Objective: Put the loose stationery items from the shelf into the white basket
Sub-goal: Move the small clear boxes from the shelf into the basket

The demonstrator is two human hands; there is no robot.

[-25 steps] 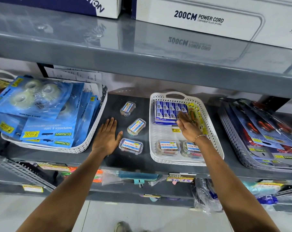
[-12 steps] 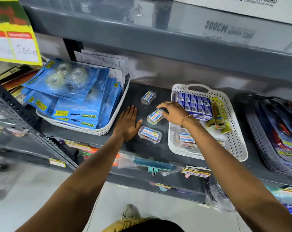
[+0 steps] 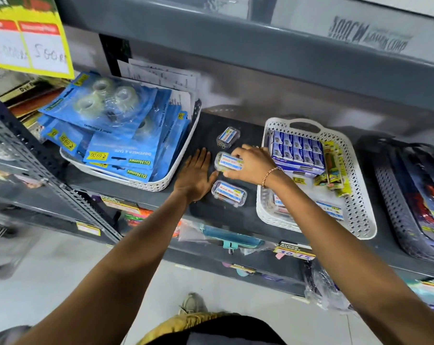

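Three small clear plastic boxes with blue-and-white labels lie on the dark shelf between two baskets. My right hand (image 3: 251, 165) grips the middle box (image 3: 228, 163), fingers closed over its right end. The far box (image 3: 228, 136) and the near box (image 3: 229, 193) lie free on the shelf. My left hand (image 3: 195, 176) rests flat on the shelf just left of the boxes, fingers spread. The white basket (image 3: 360, 220) stands to the right; it holds blue staple packs, yellow-green packets and similar clear boxes at its near end.
A white basket (image 3: 181, 170) full of blue tape-dispenser packs stands at the left. A dark basket (image 3: 395, 220) of carded items stands at the far right. A grey shelf (image 3: 236, 46) hangs overhead, and a yellow price sign (image 3: 29, 36) sits at the upper left.
My right hand left the white basket, crossed left to the loose boxes and closed on the middle one. The left hand stayed flat on the shelf. The camera shifted left and down.
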